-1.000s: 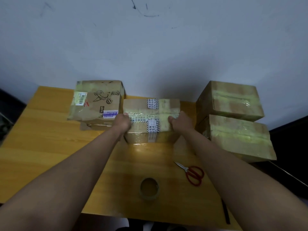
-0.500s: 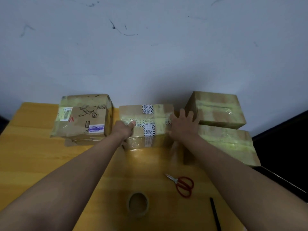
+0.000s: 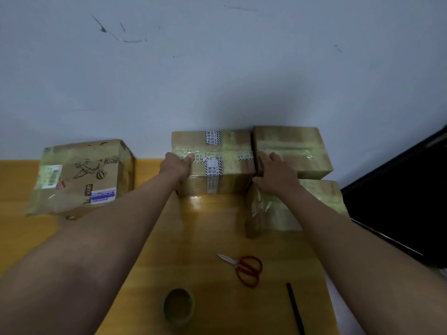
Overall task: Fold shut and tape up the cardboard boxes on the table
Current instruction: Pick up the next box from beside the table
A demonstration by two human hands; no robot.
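A taped cardboard box with striped printed tape stands at the back of the wooden table, against the wall. My left hand grips its left side, thumb lying on the top tape. My right hand presses flat at its right side, with the fingers stretched out where it meets a stack of two taped boxes: an upper one and a lower one. A further box, bearing a cartoon drawing and labels, sits apart at the back left.
Red-handled scissors lie on the table near the front, right of centre. A roll of clear tape stands at the front edge, and a thin black stick lies at the front right. Dark floor drops away on the right.
Both hands have slid the middle box away from the cartoon box, to the right and back, until it sits against the wall and the right stack. My right hand opened flat.
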